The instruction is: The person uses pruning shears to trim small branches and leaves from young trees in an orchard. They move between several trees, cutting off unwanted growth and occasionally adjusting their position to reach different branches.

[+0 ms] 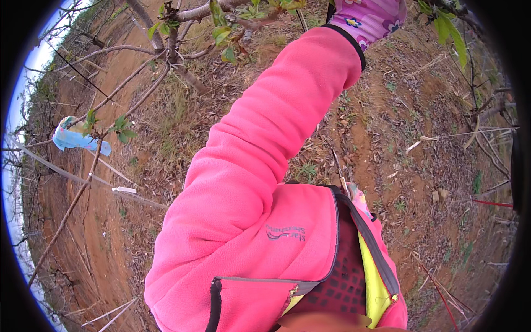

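My left arm, in a pink fleece sleeve, reaches to the upper right. My left hand, in a pink-purple flowered glove, is cut by the top edge, so its fingers are out of view. A dark strip shows beside that glove; I cannot tell what it is. Lower down, my right hand shows only a bit of pale flowered glove, mostly hidden behind my open jacket. From it a slim, pointed metal tool sticks up, its grip hidden. Nearest my left hand is a leafy tree branch.
Thin branches spread across the left, one bearing a blue cloth-like strip. A pale strap with a white tag runs below. More twigs stand at right. Reddish soil carries dry leaves and grass.
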Demonstrator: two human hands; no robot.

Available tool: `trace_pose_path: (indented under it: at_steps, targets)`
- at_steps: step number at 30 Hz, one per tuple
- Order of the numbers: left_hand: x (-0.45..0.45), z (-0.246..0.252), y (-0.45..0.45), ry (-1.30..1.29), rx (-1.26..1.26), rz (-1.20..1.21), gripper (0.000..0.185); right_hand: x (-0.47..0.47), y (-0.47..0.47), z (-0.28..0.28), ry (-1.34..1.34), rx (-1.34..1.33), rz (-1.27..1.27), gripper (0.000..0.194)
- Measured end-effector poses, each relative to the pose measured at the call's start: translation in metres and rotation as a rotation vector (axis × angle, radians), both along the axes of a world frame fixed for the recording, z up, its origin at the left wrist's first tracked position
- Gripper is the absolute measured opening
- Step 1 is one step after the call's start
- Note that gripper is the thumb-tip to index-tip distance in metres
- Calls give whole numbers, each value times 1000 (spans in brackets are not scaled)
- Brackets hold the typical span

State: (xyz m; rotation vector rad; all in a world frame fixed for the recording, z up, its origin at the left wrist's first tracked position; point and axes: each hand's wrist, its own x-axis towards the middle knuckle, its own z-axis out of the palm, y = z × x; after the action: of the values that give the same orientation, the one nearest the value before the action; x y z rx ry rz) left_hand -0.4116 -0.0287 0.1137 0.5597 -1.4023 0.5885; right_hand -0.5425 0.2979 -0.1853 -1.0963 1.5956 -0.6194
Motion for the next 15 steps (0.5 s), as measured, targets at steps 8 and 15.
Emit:
trace_pose_path:
  at_steps: [8, 15]
  targets:
    - [-6, -10, -8, -8, 19, 61, 25, -55, -13, -7, 172, -68, 102, 32]
    - [4, -21, -22, -29, 57, 160, 28, -103, -21, -13, 117, -44, 164, 47]
